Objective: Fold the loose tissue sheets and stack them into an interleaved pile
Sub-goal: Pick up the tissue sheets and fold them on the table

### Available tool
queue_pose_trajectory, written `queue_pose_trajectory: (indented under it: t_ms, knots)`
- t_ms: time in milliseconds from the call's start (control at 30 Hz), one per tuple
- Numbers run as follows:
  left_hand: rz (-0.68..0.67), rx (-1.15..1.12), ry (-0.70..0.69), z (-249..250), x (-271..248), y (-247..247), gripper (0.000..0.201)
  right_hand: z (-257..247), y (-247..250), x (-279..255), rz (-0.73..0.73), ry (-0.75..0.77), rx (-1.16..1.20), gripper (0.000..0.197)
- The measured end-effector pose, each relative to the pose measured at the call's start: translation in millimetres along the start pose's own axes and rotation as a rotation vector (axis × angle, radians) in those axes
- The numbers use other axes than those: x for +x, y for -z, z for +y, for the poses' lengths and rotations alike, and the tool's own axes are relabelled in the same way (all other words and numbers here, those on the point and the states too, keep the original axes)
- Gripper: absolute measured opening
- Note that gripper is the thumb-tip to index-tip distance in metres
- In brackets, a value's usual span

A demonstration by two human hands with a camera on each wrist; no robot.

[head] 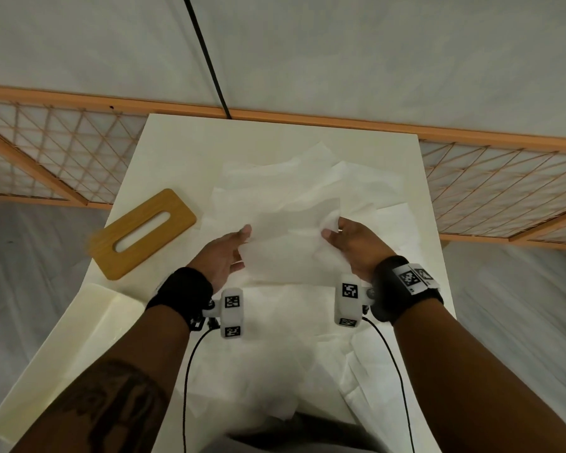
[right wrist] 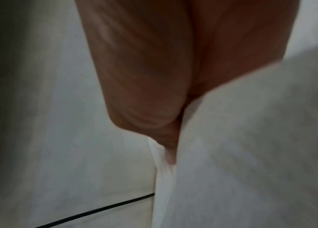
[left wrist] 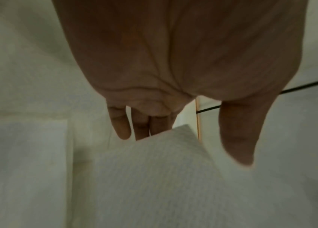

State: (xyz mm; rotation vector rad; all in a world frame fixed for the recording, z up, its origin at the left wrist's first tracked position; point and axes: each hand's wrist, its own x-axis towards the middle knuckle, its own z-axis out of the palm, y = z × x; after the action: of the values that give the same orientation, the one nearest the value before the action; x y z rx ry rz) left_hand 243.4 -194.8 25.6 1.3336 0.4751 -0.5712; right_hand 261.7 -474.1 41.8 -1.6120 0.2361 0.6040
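Note:
I hold a white tissue sheet point(head: 291, 237) up over the table point(head: 164, 152) between both hands. My right hand point(head: 335, 228) pinches its right edge, and the right wrist view shows the tissue sheet point(right wrist: 251, 138) bunched between thumb and fingers point(right wrist: 170, 148). My left hand point(head: 242, 246) meets the left edge with straight fingers. In the left wrist view those fingers point(left wrist: 122, 131) go behind a corner of the tissue sheet point(left wrist: 154, 177), with the thumb point(left wrist: 239, 146) held apart. Several loose tissue sheets point(head: 307, 178) lie spread under and beyond the hands, and more point(head: 275, 371) lie near my body.
A wooden tissue-box lid point(head: 141, 233) with a long slot lies at the table's left edge. A white box point(head: 79, 341) sits at the near left corner. A wooden lattice screen point(head: 504, 178) runs behind the table, and a black cable point(head: 206, 57) hangs down at the back.

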Motion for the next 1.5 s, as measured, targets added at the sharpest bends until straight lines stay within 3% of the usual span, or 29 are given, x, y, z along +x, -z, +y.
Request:
queue_pose_trajectory:
  t_ms: [133,300,467,800,1033,1133,1233,1300,1333,1400,1500]
  knots:
    - [-0.044,-0.100,-0.018,-2,-1,-10,0.046,2,10,-7,0.006,0.012,0.011,0.040]
    - [0.006,-0.086,-0.077,-1,-2,-10,0.039,8,21,-12,0.044,-0.030,-0.013,0.027]
    - [0.043,0.040,-0.147,2,-3,-10,0.031,7,23,-16,0.036,-0.022,-0.037,0.027]
    - [0.048,0.019,-0.249,-2,-5,-8,0.050,12,27,-17,0.016,0.020,0.001,0.024]
    - [0.053,0.014,-0.258,-3,-7,-6,0.046,7,22,-22,-0.007,-0.027,0.052,0.022]
    - [0.042,-0.013,-0.217,1,-10,-6,0.048,5,23,-24,-0.017,-0.096,0.103,0.037]
    - [0.029,-0.083,-0.151,2,-11,-5,0.030,3,25,-26,0.016,-0.144,0.258,0.034]
    - [0.034,-0.091,-0.101,1,-10,-5,0.031,1,24,-27,0.031,-0.182,0.303,0.033]
    - [0.036,-0.081,-0.092,0,-10,-6,0.030,2,24,-26,0.027,-0.186,0.273,0.032]
    - [0.027,0.022,-0.123,-1,-10,-8,0.008,5,24,-25,0.004,-0.172,0.176,0.033]
    - [-0.038,0.154,-0.139,-8,-11,-6,0.031,11,25,-24,-0.002,-0.184,0.113,0.044]
